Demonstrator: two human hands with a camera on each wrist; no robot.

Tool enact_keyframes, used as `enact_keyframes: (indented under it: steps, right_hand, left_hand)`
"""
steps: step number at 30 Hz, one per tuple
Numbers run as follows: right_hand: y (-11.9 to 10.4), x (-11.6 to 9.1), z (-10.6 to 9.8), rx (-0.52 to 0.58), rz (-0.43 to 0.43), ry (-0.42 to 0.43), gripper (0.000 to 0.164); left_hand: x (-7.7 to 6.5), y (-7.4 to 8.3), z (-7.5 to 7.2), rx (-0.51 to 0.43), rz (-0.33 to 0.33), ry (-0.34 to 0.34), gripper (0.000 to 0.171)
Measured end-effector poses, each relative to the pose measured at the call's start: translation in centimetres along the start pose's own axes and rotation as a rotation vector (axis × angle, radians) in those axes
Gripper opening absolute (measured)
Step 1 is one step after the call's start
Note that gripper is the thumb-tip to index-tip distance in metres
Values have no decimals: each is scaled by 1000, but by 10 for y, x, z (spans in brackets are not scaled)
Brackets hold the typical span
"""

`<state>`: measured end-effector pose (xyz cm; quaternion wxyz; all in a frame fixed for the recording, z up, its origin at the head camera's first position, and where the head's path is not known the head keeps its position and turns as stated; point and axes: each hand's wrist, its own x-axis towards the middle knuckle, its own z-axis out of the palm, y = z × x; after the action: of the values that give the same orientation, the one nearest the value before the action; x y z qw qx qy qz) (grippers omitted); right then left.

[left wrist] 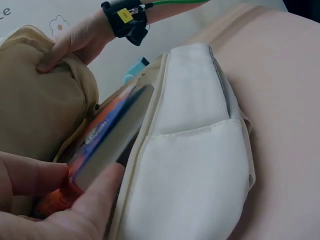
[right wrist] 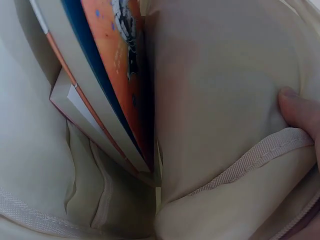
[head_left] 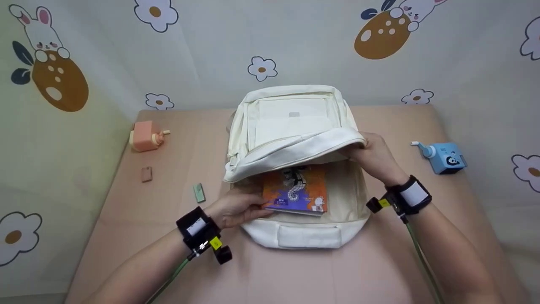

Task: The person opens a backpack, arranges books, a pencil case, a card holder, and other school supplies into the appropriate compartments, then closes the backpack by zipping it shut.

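Note:
A cream backpack (head_left: 295, 116) lies on the table with its front panel lifted open. My right hand (head_left: 375, 158) grips the panel's edge at the right; in the right wrist view its thumb (right wrist: 297, 110) presses on the beige lining. Inside lies a book (head_left: 295, 190) with an orange and purple cover showing a seahorse-like figure. My left hand (head_left: 242, 207) pinches this book at its lower left corner, fingers at cover and page edge in the left wrist view. Beneath it, the right wrist view shows another book (right wrist: 75, 95) with pale pages, deeper in the bag.
A pink crank pencil sharpener (head_left: 145, 137) stands at the left, with a small pinkish-brown block (head_left: 146, 174) in front of it. A green eraser-like block (head_left: 199, 193) lies left of the backpack. To the right stands a blue crank pencil sharpener (head_left: 447, 158). Patterned cloth (head_left: 211, 50) hangs behind the table.

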<state>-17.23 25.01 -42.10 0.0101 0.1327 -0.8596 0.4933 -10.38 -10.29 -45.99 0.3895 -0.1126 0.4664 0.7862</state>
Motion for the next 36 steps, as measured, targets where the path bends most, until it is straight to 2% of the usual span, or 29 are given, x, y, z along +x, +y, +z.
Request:
enact_keyframes:
  steps: [2, 6, 12, 17, 20, 22, 25, 30, 33, 36]
  right_hand:
    - [1, 0, 0, 3, -1, -1, 29]
    - [0, -1, -1, 10, 0, -6, 28]
    - [1, -2, 0, 7, 14, -4, 26]
    - [1, -2, 0, 7, 12, -6, 25]
    - [1, -3, 0, 13, 11, -9, 25]
    - [0, -3, -1, 16, 9, -9, 25]
    - [0, -3, -1, 20, 13, -4, 24]
    - [1, -2, 0, 22, 25, 2, 22]
    - [1, -3, 0, 24, 25, -1, 21]
    - [0, -3, 0, 31, 30, 0, 20]
  left_hand:
    - [3, -1, 1, 0, 23, 3, 65]
    - [10, -3, 6, -70, 56, 4, 65]
    - [25, -1, 11, -135, 123, 77, 58]
    - [36, 0, 12, -57, 182, 171, 55]
    - [42, 1, 11, -12, 200, 202, 44]
    - [45, 1, 10, -22, 212, 207, 38]
    - [48, 1, 10, -23, 233, 212, 36]
    - [51, 1, 9, 21, 297, 182, 47]
    - [44, -1, 8, 15, 341, 132, 55]
    - [32, -3, 8, 13, 383, 66, 67]
